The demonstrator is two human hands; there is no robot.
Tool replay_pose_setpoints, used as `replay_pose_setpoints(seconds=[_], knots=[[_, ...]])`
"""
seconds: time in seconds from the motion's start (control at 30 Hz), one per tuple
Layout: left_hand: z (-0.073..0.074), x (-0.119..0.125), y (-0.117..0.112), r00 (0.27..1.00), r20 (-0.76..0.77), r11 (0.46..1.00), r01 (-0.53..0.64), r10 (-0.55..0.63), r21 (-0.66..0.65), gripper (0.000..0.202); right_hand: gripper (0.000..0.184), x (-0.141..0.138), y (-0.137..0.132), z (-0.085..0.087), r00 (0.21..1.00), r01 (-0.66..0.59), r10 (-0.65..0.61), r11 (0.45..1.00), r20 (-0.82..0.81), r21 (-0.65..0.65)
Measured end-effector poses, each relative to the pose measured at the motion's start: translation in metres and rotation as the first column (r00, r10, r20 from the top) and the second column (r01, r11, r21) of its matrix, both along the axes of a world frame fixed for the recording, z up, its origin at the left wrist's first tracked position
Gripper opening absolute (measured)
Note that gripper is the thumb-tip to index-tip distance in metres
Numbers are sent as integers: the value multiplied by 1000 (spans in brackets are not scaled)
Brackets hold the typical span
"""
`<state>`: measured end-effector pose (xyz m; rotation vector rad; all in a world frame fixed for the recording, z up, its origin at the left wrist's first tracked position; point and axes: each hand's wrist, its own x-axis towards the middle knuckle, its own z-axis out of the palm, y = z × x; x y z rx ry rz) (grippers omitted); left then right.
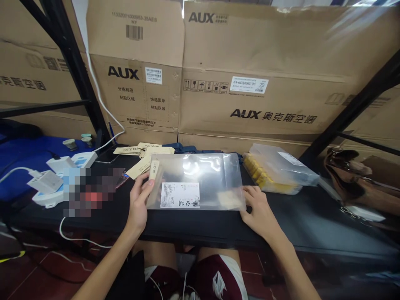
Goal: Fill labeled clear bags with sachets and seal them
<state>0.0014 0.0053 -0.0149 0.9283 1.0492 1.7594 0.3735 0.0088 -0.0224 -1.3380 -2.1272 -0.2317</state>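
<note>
A translucent plastic packaging box is held flat, low over the black table in front of me. A white printed label is on it, its large characters upside down. My left hand grips the left end, thumb on top beside a narrow beige paper tag. My right hand holds the right end, its fingers curled at the edge. A pale patch shows through the plastic near the lower right; I cannot tell what it is. Several beige paper tags lie just behind the box.
Dark blue folded straps lie behind. Another translucent box with yellow contents is at right, near a brown bag. A white power strip with plugs and cables sits left. Cardboard cartons and black metal posts stand behind.
</note>
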Motion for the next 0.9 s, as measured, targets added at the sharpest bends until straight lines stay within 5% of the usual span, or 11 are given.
replay_pose_setpoints(seconds=[0.2, 0.3, 0.37, 0.43, 0.57, 0.73, 0.9], knots=[[-5, -1, 1, 998, 38, 998, 51, -51, 22, 50, 50, -1, -9, 11, 935, 103, -6, 962, -355, 253], [-7, -2, 2, 997, 61, 999, 37, -37, 8, 50, 51, -9, -15, 15, 715, 124, 118, 949, -689, 291], [-8, -2, 3, 998, 53, 999, 32, -32, 0, 49, 57, -17, -21, 18, 503, 31, 203, 967, -840, 253], [-7, -2, 3, 999, 26, 999, 40, -40, -3, 49, 63, -23, -27, 22, 401, -96, 211, 977, -891, 189], [-4, -1, 2, 998, -17, 999, 54, -54, 0, 50, 60, -35, -38, 45, 510, -359, 101, 927, -854, -105], [3, 4, -6, 972, -185, 986, 158, -145, 55, 49, 35, -76, -36, 77, 727, -553, 70, 649, -683, -523], [7, 6, -13, 881, -366, 945, 328, -299, 17, 46, 12, -146, -4, 58, 796, -543, 218, 670, -565, -506]])
